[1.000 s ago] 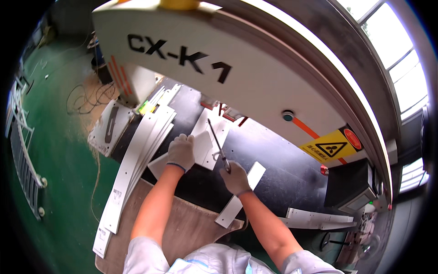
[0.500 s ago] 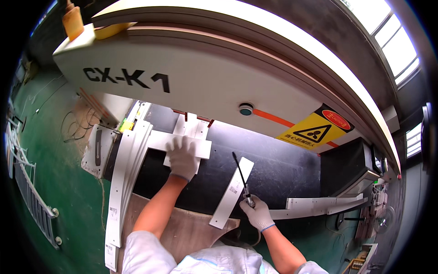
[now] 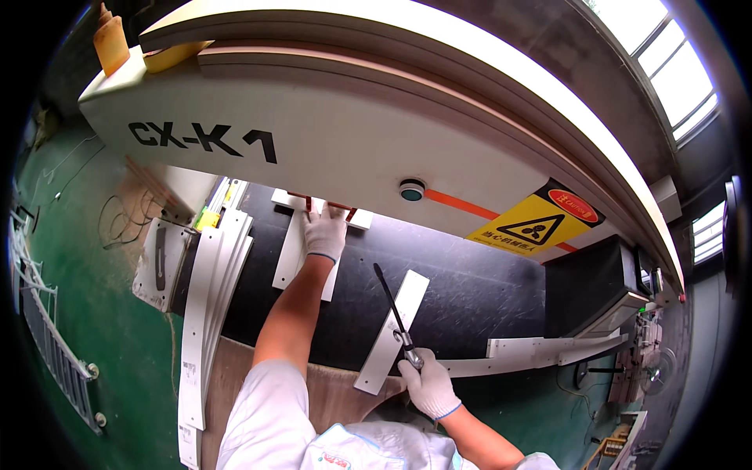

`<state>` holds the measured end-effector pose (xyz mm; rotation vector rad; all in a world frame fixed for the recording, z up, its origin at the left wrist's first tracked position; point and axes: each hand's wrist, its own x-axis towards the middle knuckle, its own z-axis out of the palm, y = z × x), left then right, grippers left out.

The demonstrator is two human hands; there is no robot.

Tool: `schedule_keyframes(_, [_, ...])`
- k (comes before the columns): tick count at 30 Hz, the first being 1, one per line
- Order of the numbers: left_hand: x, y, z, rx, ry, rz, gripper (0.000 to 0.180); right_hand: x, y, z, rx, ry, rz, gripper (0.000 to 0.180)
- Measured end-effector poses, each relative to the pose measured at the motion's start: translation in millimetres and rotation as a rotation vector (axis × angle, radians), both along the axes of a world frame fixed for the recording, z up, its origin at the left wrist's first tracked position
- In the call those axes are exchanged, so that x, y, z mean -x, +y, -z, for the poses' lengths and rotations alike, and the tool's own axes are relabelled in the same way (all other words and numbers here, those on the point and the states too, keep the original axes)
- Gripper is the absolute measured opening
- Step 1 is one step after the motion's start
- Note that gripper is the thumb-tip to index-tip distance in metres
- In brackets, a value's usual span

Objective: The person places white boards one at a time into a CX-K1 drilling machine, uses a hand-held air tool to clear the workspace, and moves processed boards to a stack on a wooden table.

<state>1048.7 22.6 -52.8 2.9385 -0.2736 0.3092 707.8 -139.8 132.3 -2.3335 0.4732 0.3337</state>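
My left hand (image 3: 324,233), in a white knit glove, reaches to the machine's lower edge. Its fingers lie stretched over a short white board (image 3: 360,221) set crosswise there; the fingertips are partly hidden. Two white boards (image 3: 288,254) run lengthwise under that wrist on the black table (image 3: 470,290). Gloved too, my right hand (image 3: 429,388) is closed around the handle of an air blow gun (image 3: 410,356), whose long thin black nozzle points away to the upper left. Beneath the nozzle, a single white board (image 3: 388,341) lies slanted across the table's front edge.
The large white machine housing (image 3: 329,157) spans the far side, with a round button (image 3: 411,189) and a yellow warning label (image 3: 529,223). Stacked long white boards (image 3: 200,337) stand at the left. More white strips (image 3: 517,354) lie at right. A yellowish bottle (image 3: 112,47) sits atop the machine.
My left hand has moved farther away, and the crosswise board is now against the machine's lower edge. My right hand, with the blow gun, has shifted slightly left and nearer me.
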Motion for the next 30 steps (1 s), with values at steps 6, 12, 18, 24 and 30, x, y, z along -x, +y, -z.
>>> schedule_keyframes(6, [11,15,8,0.115,0.014,0.045,0.066,-6,1,-37,0.081,-0.267,0.041,0.033])
schedule_keyframes(12, [134,56,3,0.316,-0.190,0.059,0.088,-32,4,-63,0.113,-0.544,0.027,0.021])
schedule_keyframes(18, [164,87,13,0.185,-0.134,0.037,0.094,-51,7,-66,0.031,-0.436,0.059,0.025])
schedule_keyframes(24, [164,83,21,0.175,-0.154,0.035,0.091,-37,10,-75,-0.035,-0.395,0.089,0.027])
schedule_keyframes(30, [166,79,23,0.154,-0.168,0.026,0.087,7,-4,-80,0.022,-0.235,0.041,0.030])
